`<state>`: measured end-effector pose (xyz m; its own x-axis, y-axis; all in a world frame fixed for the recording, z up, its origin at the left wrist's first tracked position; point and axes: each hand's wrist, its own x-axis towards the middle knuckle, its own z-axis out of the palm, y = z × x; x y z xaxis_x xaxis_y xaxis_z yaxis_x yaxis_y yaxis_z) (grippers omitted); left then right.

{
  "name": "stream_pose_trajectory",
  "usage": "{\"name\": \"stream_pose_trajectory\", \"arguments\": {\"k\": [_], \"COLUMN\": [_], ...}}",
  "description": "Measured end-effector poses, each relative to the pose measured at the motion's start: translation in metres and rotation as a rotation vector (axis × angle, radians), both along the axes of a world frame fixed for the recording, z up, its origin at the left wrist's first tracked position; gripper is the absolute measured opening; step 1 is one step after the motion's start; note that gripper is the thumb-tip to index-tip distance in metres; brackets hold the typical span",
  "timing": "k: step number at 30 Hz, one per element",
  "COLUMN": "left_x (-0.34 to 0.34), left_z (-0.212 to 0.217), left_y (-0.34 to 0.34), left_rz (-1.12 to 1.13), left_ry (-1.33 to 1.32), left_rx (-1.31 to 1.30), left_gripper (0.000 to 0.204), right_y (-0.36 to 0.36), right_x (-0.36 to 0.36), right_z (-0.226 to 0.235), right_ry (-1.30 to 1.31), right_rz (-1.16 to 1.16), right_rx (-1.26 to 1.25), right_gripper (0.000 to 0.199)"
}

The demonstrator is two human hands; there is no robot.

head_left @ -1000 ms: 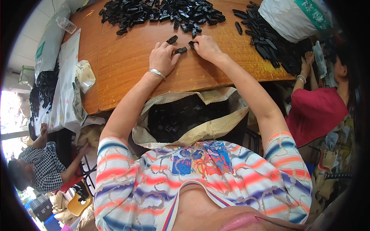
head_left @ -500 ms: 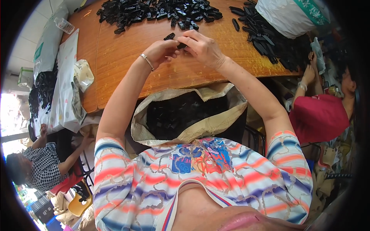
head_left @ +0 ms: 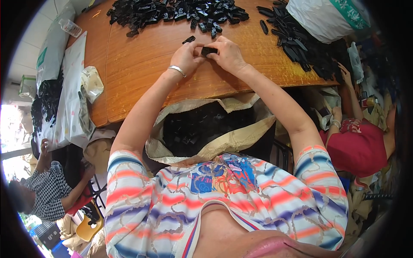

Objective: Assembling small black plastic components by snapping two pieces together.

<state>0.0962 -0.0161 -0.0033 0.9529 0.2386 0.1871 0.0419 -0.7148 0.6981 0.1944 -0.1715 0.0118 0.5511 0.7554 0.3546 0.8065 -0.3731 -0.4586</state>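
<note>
Over the near middle of the table, a small black plastic part point(head_left: 209, 50) is held between my two hands. My right hand point(head_left: 230, 55) pinches it with thumb and fingers. At its left end, the curled fingers of my left hand point(head_left: 186, 59) close in on the part; their exact grip is partly hidden. Another black plastic part point(head_left: 189, 39) lies on the table just beyond my left hand. Farther off spreads a big pile of similar black parts point(head_left: 172, 12).
An open woven sack point(head_left: 206, 152) of black parts sits below the wooden table's point(head_left: 146, 69) edge. Long black pieces point(head_left: 297, 51) and a white bag point(head_left: 318, 19) lie at right. A clear bottle point(head_left: 70, 28) stands far left. Other people work at both sides.
My left hand has moved right and turned. My right hand has turned so the black part shows more openly. The person at right has leaned lower and shifted their hands.
</note>
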Motion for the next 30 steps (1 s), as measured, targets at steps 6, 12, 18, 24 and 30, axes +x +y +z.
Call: {"name": "stream_pose_trajectory", "arguments": {"k": [6, 12, 18, 24, 30], "left_x": [0.008, 0.011, 0.021, 0.019, 0.004], "left_z": [0.000, 0.000, -0.001, 0.001, 0.012], "left_y": [-0.004, 0.005, 0.002, -0.006, -0.024], "left_rz": [0.080, 0.031, 0.151, 0.189, 0.248], "left_ry": [0.089, 0.102, 0.238, 0.218, 0.261], "left_rx": [0.134, -0.129, -0.132, -0.058, 0.022], "left_gripper": [0.029, 0.030, 0.033, 0.026, 0.033], "right_y": [0.001, 0.005, -0.003, -0.008, -0.017], "right_x": [0.010, 0.018, -0.002, -0.015, -0.018], "right_z": [0.002, 0.008, -0.015, -0.026, -0.026], "right_ry": [0.000, 0.006, -0.201, -0.435, -0.501], "right_rz": [0.004, 0.059, 0.041, 0.053, 0.043], "right_rx": [-0.127, -0.250, -0.162, -0.059, -0.109], "right_gripper": [0.027, 0.029, 0.041, 0.046, 0.043]}}
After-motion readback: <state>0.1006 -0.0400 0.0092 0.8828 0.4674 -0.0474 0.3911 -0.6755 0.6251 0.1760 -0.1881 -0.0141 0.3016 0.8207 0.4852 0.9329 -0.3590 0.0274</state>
